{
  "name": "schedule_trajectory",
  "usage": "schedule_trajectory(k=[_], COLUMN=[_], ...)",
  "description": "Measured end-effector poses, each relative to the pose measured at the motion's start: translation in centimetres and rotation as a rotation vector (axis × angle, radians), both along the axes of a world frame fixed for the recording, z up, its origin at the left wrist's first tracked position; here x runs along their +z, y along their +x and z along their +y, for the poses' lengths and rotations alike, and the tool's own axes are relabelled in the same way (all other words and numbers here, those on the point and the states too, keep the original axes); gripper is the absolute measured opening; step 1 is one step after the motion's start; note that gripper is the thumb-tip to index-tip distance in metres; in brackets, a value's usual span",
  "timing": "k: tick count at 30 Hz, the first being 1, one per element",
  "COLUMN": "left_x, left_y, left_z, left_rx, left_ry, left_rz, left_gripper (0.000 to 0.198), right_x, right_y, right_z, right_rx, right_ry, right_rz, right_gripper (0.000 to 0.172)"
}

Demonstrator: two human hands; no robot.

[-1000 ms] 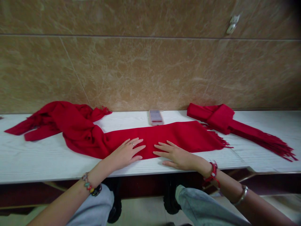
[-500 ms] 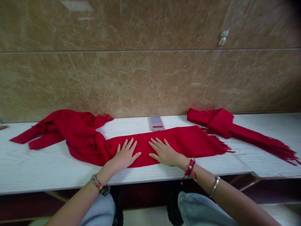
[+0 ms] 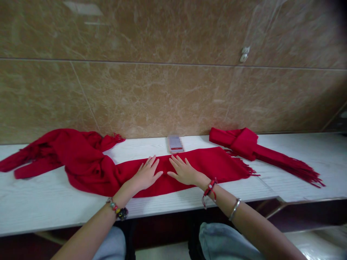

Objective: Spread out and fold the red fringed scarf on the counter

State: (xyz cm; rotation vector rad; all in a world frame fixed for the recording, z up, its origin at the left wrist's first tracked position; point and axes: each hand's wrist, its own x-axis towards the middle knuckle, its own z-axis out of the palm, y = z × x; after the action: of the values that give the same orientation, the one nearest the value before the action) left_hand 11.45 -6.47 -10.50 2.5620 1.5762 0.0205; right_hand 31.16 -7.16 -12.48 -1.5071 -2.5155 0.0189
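A long red scarf (image 3: 217, 164) lies flat across the white table (image 3: 40, 209), fringe at its right end, its left part bunched in a heap (image 3: 78, 159). My left hand (image 3: 146, 174) rests flat on the scarf's middle, fingers spread, a ring on one finger. My right hand (image 3: 183, 169) lies flat beside it on the same cloth, fingers apart. Both hands hold nothing. Beaded and red string bracelets sit on my wrists.
A second red scarf (image 3: 245, 142), folded and tied with a fringed tail, lies at the back right. A small phone-like object (image 3: 175, 143) sits by the brown marble wall (image 3: 173, 90). My knees in light jeans show under the table's front edge.
Both hands have slid away from me across the scarf, from its near edge toward its far edge, and closer together. The camera view has shifted slightly right.
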Motion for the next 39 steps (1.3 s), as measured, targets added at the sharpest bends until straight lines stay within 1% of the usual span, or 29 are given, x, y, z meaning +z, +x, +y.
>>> schedule_trajectory(k=[3, 5, 7, 9, 11, 12, 16, 19, 21, 23, 25, 26, 28, 29, 31, 36, 38, 39], left_x=[-0.4, -0.7, -0.9, -0.9, -0.9, -0.8, -0.5, -0.5, -0.6, -0.6, -0.6, -0.6, -0.8, -1.0, -1.3, -1.7, -1.6, -1.6], left_y=[0.5, 0.3, 0.1, 0.0, 0.1, 0.1, 0.2, 0.1, 0.2, 0.8, 1.7, 2.2, 3.0, 3.2, 3.4, 3.4, 3.4, 3.3], left_z=[-0.1, -0.2, -0.1, -0.1, 0.0, 0.0, -0.1, 0.0, 0.1, 0.3, 0.5, 0.5, 0.7, 0.8, 0.9, 0.9, 0.8, 0.8], left_rx=[0.011, 0.020, 0.030, 0.043, 0.047, 0.048, 0.056, 0.057, 0.059, 0.071, 0.069, 0.064, 0.058, 0.061, 0.074, 0.080, 0.077, 0.073], left_ry=[-0.119, -0.144, -0.147, -0.133, -0.134, -0.142, -0.169, -0.166, -0.161, -0.144, -0.080, -0.046, -0.015, -0.024, -0.055, -0.035, -0.027, -0.029], left_rz=[0.068, 0.092, 0.099, 0.096, 0.093, 0.096, 0.112, 0.106, 0.101, 0.093, 0.069, 0.057, 0.049, 0.055, 0.072, 0.057, 0.045, 0.038], left_gripper=[0.069, 0.071, 0.072, 0.072, 0.073, 0.073, 0.073, 0.074, 0.074, 0.072, 0.071, 0.070, 0.071, 0.072, 0.075, 0.075, 0.075, 0.075], right_x=[-0.6, -0.9, -1.1, -1.2, -1.2, -1.2, -1.0, -1.0, -1.0, -1.0, -1.0, -1.1, -1.3, -1.5, -1.8, -1.9, -1.4, -1.1], right_y=[0.2, 1.5, 3.4, 5.6, 7.9, 9.1, 13.8, 16.6, 17.0, 16.1, 14.2, 13.2, 11.8, 11.6, 12.4, 17.3, 17.8, 17.3], right_z=[-0.1, -0.2, -0.2, 0.1, 0.4, 0.6, 0.9, 1.0, 1.3, 1.8, 2.5, 2.9, 3.6, 3.9, 4.1, 3.4, 3.2, 3.2], right_rx=[0.040, 0.026, -0.033, -0.130, -0.220, -0.242, -0.220, -0.247, -0.298, -0.326, -0.289, -0.243, -0.171, -0.161, -0.195, -0.354, -0.427, -0.445], right_ry=[0.016, 0.035, 0.049, 0.070, 0.083, 0.077, -0.011, -0.021, 0.022, 0.076, 0.098, 0.088, 0.054, 0.038, 0.020, 0.045, 0.078, 0.100], right_rz=[-0.051, -0.104, -0.164, -0.210, -0.234, -0.239, -0.302, -0.355, -0.309, -0.241, -0.184, -0.158, -0.136, -0.140, -0.179, -0.272, -0.268, -0.256], right_gripper=[0.058, 0.055, 0.054, 0.057, 0.059, 0.058, 0.040, 0.039, 0.040, 0.043, 0.049, 0.050, 0.051, 0.049, 0.045, 0.039, 0.039, 0.041])
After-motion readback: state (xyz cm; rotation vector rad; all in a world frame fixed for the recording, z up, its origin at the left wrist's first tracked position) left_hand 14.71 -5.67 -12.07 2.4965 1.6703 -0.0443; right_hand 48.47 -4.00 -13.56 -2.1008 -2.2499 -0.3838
